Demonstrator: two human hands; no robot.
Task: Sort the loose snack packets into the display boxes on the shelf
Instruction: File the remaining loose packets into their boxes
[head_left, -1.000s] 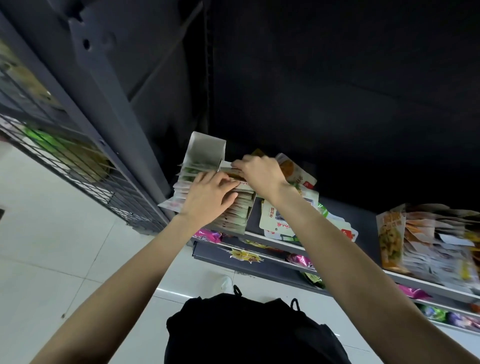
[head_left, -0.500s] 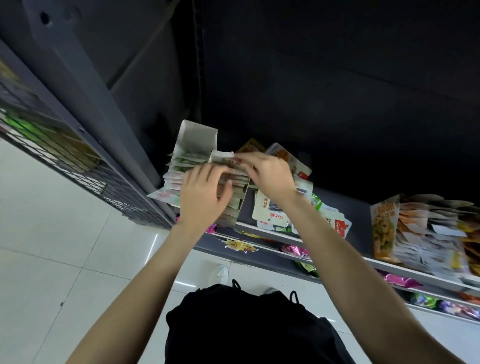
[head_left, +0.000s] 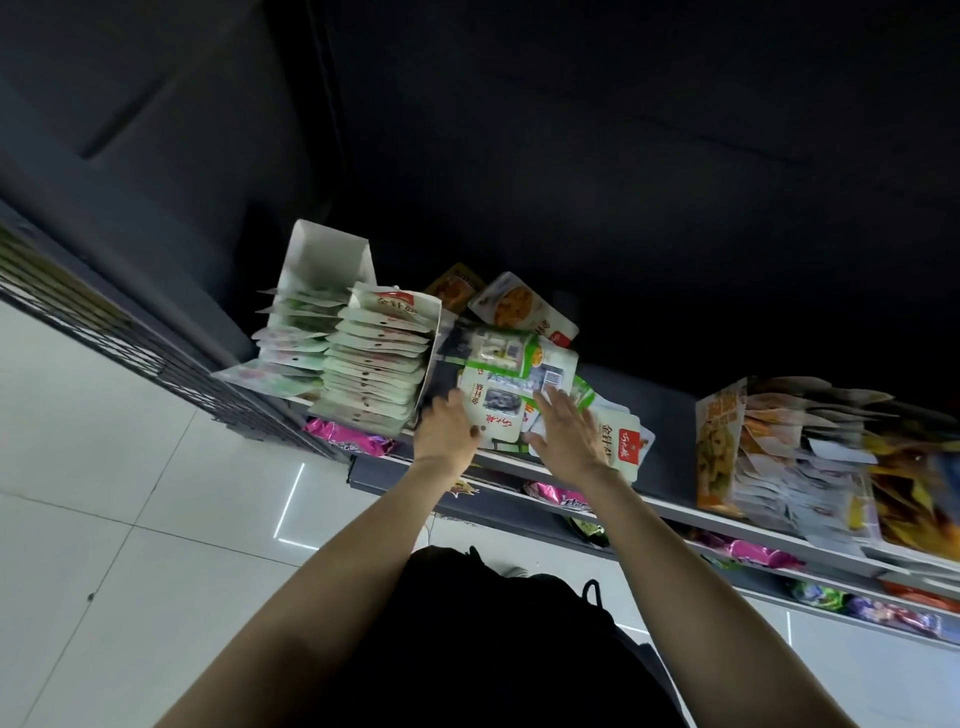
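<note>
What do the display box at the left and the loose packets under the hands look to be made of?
Display box: looks like thin matte cardboard, with a plain pale flap folded upright. Loose packets: probably glossy printed plastic film, judging by their sheen, flat sealed edges and punched hang holes; film or foil laminate cannot be told.

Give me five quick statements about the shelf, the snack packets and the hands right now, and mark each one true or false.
1. Both hands are on the loose packets lying in the middle of the shelf. True: the left hand and the right hand both rest there.
2. The left display box is empty. False: it is packed with upright pale green packets.
3. The right hand is reaching into the orange display box. False: that box stands apart, further right.
4. Pink packets show on a lower shelf. True.
5. The floor is dark carpet. False: it is pale glossy tile.
</note>
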